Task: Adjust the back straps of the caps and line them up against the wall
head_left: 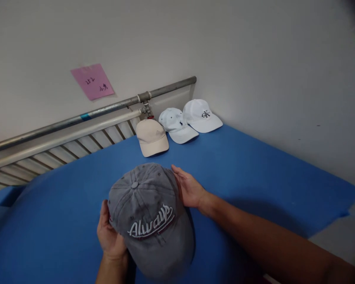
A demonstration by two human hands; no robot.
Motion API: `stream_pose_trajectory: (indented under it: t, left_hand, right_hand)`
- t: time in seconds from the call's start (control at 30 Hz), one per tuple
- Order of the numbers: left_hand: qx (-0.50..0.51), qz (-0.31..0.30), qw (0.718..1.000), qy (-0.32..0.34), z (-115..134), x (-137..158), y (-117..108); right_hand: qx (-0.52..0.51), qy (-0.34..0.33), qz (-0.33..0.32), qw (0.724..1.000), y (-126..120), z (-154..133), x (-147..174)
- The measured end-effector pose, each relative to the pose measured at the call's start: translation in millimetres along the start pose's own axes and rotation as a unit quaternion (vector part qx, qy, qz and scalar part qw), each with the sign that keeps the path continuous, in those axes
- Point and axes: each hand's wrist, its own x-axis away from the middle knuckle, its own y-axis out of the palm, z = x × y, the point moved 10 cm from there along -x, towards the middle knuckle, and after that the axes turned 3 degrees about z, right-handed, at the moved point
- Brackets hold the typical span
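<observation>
Between my two hands is a grey baseball cap (144, 205) with "Always" in raised white letters, its brim pointing toward me. My left hand (111, 236) grips the cap's left side, with the fingers partly hidden beneath it. On the opposite side, my right hand (189, 187) holds the edge, its thumb side showing and some fingertips behind the cap. Farther back, a beige cap (152, 136), a pale blue cap (177, 126) and a white cap (201, 114) with a dark "CK"-style logo sit in a row, brims facing forward.
A blue-covered table (239, 169) lies under everything, meeting the wall at the back right. Along its left back edge run a white radiator (85, 146) and a metal pipe (112, 105) with a valve. A pink paper (93, 81) is stuck to the wall.
</observation>
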Motion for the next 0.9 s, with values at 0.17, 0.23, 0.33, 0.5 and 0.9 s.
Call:
stream_pose_trajectory:
  t: [0.17,0.23,0.33,0.5,0.9]
  left_hand:
    - [0.033,-0.006,0.999,0.023,19,2,-16]
    - [0.027,0.018,0.998,0.047,31,3,-26]
    - [0.021,0.03,0.996,0.084,50,5,-34]
    - [0.013,0.036,0.991,0.13,73,8,-38]
    - [0.016,0.014,0.988,0.155,89,11,-41]
  right_hand:
    - [0.008,0.023,-0.008,1.0,-4,13,-4]
    - [0.011,0.041,0.002,0.999,-9,21,-6]
    - [0.025,0.072,-0.006,0.997,-11,34,-6]
    - [0.081,0.098,-0.027,0.991,-7,48,-2]
    - [0.206,0.106,-0.058,0.971,5,74,9]
